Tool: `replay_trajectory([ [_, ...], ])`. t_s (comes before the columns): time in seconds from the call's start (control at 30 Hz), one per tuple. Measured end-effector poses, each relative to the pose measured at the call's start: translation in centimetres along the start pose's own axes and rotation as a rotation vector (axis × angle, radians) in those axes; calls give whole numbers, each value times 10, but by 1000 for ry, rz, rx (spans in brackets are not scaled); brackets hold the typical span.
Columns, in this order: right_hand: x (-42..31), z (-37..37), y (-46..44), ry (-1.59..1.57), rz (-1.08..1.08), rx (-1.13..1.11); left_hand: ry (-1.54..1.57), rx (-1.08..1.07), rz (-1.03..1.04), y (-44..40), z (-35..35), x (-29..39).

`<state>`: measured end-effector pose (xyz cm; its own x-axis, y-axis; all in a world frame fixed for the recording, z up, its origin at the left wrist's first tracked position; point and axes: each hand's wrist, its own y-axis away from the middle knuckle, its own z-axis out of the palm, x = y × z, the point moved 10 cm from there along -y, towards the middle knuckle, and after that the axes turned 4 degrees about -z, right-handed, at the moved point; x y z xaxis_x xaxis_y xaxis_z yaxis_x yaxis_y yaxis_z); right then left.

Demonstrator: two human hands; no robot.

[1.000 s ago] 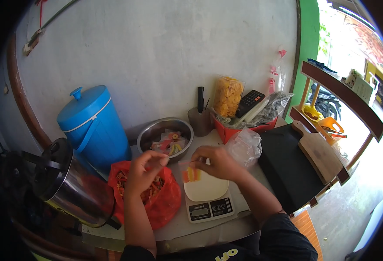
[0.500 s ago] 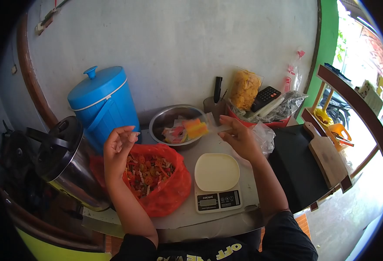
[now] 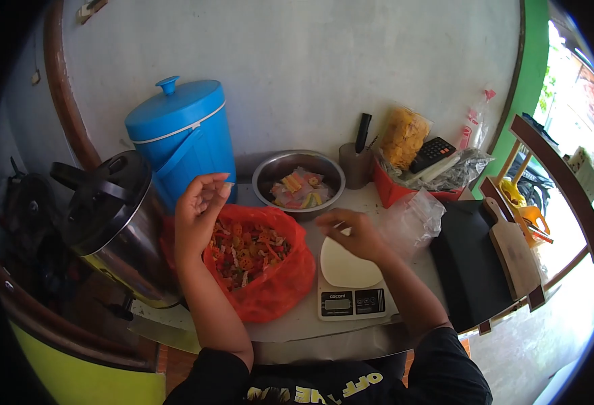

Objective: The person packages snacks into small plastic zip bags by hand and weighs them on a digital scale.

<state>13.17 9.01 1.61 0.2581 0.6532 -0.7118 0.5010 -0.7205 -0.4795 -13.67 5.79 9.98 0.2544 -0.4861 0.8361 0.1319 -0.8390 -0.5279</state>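
Relative to the earlier frame, our view has shifted, and the table items now sit farther right in it. The packet (image 3: 290, 182) with orange and yellow pieces, then held by our right hand (image 3: 356, 235) over the bowl's edge, now lies inside the steel bowl (image 3: 263, 191), on other packets. Our right hand has drawn back above the scale.

Hand state: the two hands are apart. The right hand is released, thumb and index finger separated. The left hand (image 3: 199, 210) is raised over the red bag (image 3: 289, 291), fingertips near the thumb; we cannot tell whether it pinches anything.

Inventory, largest to smallest:

- One blue lidded container (image 3: 202, 152), upright against the wall.
- One metal canister (image 3: 131, 243), left of the red bag.
- One black box (image 3: 462, 260), right of the scale, with one wooden board (image 3: 513, 253) on its right side.
- One red bag, open, filled with multicoloured dry pieces (image 3: 246, 253); too many to count.
- One red basket (image 3: 388, 189), with one bag of yellow chips (image 3: 405, 138) and one calculator (image 3: 433, 154).
- One steel bowl; its packets overlap, preventing an exact count.
- One scale (image 3: 351, 266), in front of the bowl.
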Motion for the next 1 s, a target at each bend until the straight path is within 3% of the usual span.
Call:
replay_trajectory([
  [0.13, -8, 66, -29, -54, -49, -167, -142, 0, -21, 1, -6, 0],
  [0.23, -7, 111, -44, 252, -88, -350, -186, 5, -12, 3, -10, 4],
  [0.33, 7, 143, -52, 631, 5, -475, -188, -5, -4, 5, -13, 7],
  [0.43, 5, 163, -53, 504, -69, -500, -183, -11, -1, 7, -16, 7],
  [0.53, 2, 136, -59, 232, 57, -370, -175, -29, 7, 7, -18, 7],
  [0.63, -14, 79, -61, 179, 65, -288, -167, -45, 4, 7, -18, 5],
  [0.7, -8, 46, -49, 302, -13, -267, -163, -49, 5, 7, -18, 7],
  [0.77, 11, 27, -28, 509, 302, -498, -159, -51, 9, 6, -17, 7],
  [0.8, 16, 20, -24, 581, 305, -505, -157, -51, 9, 5, -16, 6],
  [0.87, 30, 13, -19, 727, 309, -517, -150, -57, 6, 5, -14, 5],
  [0.97, 8, 35, -37, 634, 35, -265, -155, -81, 4, 4, -11, 5],
  [1.0, 3, 55, -41, 545, -26, -288, -165, -89, 7, 4, -11, 3],
])
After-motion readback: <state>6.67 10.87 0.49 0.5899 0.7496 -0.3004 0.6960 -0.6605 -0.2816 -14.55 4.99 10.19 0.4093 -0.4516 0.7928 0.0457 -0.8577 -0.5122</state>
